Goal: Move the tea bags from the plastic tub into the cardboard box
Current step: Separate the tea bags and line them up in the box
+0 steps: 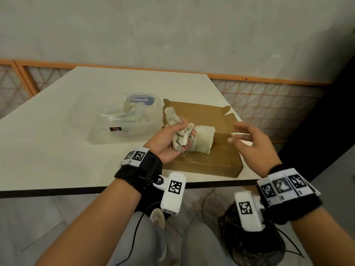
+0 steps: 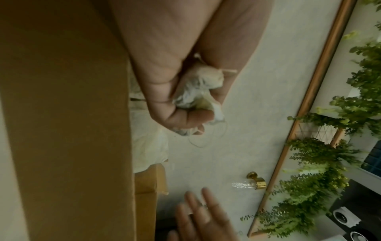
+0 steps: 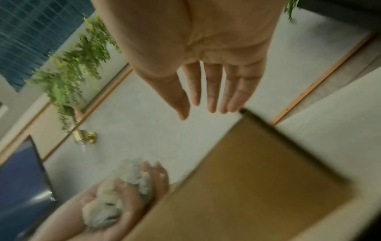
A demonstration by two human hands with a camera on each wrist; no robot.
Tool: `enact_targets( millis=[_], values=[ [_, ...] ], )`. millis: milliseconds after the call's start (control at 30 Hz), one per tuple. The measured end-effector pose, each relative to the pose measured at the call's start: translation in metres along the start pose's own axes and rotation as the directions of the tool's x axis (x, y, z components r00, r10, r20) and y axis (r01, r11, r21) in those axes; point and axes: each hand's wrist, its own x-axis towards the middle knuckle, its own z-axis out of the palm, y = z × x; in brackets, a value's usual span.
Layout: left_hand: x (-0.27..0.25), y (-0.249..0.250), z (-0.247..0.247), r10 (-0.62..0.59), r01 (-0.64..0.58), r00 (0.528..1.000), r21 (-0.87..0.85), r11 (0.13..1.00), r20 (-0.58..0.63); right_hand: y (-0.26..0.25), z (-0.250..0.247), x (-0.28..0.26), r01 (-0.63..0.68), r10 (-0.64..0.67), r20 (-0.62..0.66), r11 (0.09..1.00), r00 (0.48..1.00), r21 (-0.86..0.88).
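My left hand (image 1: 173, 138) grips a crumpled bunch of pale tea bags (image 1: 179, 132) with loose strings, held above the left part of the open brown cardboard box (image 1: 213, 164). The same clutch of tea bags (image 2: 199, 88) fills my left hand (image 2: 177, 91) in the left wrist view. More tea bags (image 1: 203, 140) lie in the box. My right hand (image 1: 247, 136) hovers over the box's right side, fingers straight and spread, holding nothing; in the right wrist view the right hand (image 3: 206, 91) shows a bare palm. The clear plastic tub (image 1: 117, 117) stands to the left with tea bags (image 1: 126, 115) inside.
The pale table (image 1: 57, 150) ends in a dark front edge just below the box. An orange-framed lattice railing (image 1: 269, 96) runs behind the table. My knees and a dark bag (image 1: 249, 244) are under the near edge.
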Motion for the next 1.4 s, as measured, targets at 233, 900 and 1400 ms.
enact_targets(
  millis=[233,900,1400],
  values=[
    [0.01,-0.005,-0.004,0.041,-0.038,0.998,0.085,0.996,-0.038,-0.037,0.071,-0.001,-0.011,0.002,0.275,0.999,0.961,0.033],
    [0.01,-0.006,-0.006,0.134,-0.124,0.99,0.167,0.978,-0.046,-0.01,0.067,0.015,-0.205,0.098,0.18,0.486,0.979,0.85],
    [0.001,0.002,-0.01,0.158,-0.156,0.987,0.051,0.986,-0.033,-0.03,0.033,0.039,-0.027,0.015,0.115,0.994,0.993,0.107]
  ],
)
